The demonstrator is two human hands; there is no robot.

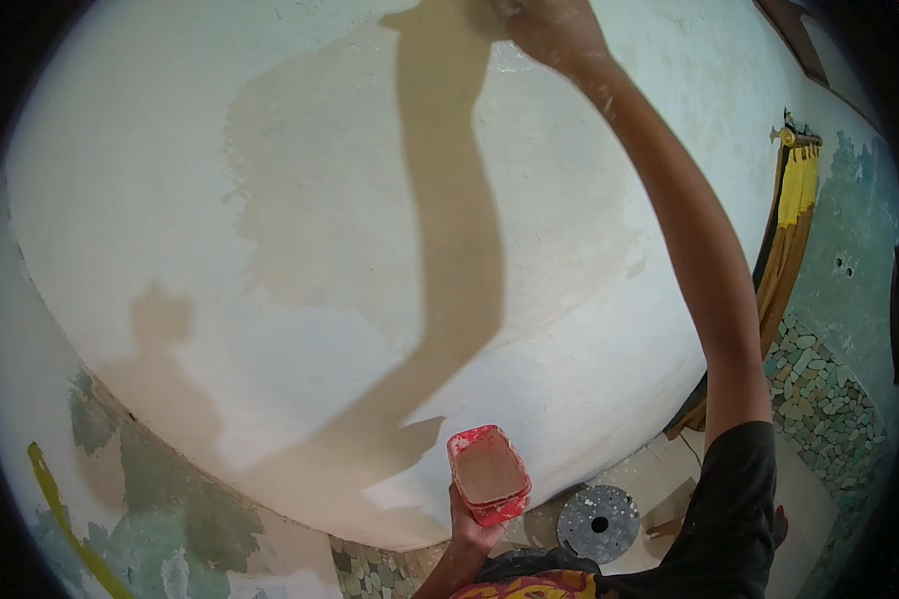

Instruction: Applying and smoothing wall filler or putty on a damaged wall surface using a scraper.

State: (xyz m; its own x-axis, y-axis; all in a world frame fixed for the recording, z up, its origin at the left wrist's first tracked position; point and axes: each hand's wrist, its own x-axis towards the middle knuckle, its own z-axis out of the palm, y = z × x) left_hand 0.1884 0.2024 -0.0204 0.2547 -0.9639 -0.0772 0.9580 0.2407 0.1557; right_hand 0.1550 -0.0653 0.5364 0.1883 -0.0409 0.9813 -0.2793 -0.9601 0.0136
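Observation:
My left hand [476,529], low in the view, is wrapped around a small red plastic tub [509,511]. Its rim is smeared with white, and a smooth beige paste [489,473] lies inside. My right arm stretches up to the white wall [320,359], where my right hand [559,32] is at the top edge of the view. Pale smears mark its wrist. The fingers look closed, partly cut off by the frame, and what they hold cannot be made out. Below this hand spreads a damp beige patch [559,200] on the wall, crossed by my arm's shadow.
A round grey speckled disc with a dark centre hole [574,523] is on the floor below. Yellow and brown cloth [797,190] hangs at the right, beside a green patchy wall [854,250] and pebble-like stone cladding [824,399]. A yellow-green strip [65,524] runs along the lower left.

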